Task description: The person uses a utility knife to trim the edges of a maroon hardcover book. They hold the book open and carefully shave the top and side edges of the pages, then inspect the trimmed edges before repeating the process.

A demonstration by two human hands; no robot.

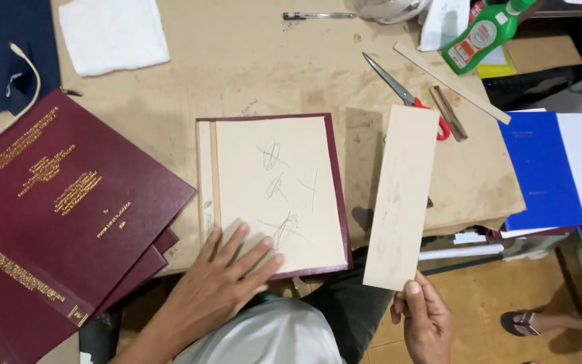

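A maroon book cover (pixel 337 176) lies open face down on the brown worktable (pixel 250 61), its beige board (pixel 277 192) facing up with pencil scribbles. My left hand (pixel 227 273) rests flat on the board's near left corner, fingers spread. My right hand (pixel 424 317) pinches the lower end of a long pale cardboard strip (pixel 402 195), held upright just right of the cover.
A stack of maroon hardcovers with gold lettering (pixel 55 202) lies at the left. Red-handled scissors (pixel 405 94), a wooden ruler (pixel 449 81), a green bottle (pixel 481 35), a pen (pixel 318 15) and a white cloth (pixel 112 34) sit farther back. Blue covers (pixel 540 168) lie right. A sandalled foot (pixel 530 322) shows on the floor.
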